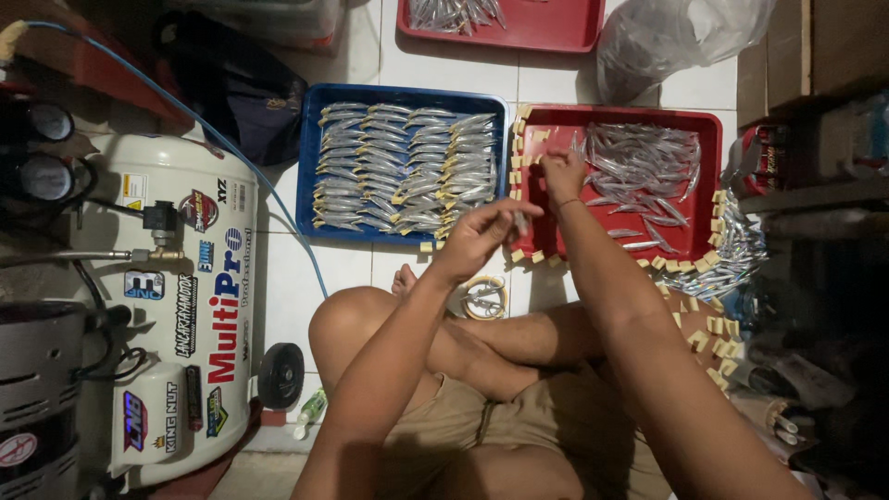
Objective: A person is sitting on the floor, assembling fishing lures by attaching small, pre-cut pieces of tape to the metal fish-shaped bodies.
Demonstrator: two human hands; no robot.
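Neatly, silver lures [407, 167] fill the blue tray [310, 167].

second red tray [546, 32] cut off by the top edge, white compressor tank [185, 306] cut by the left edge, right hand [562, 176] fingertips blurred, its grip unclear, dark clutter at right [824, 370] too dim to tell

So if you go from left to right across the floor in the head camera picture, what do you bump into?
White air compressor tank → blue tray of silver fish-shaped lures → left hand → right hand → red tray of lures
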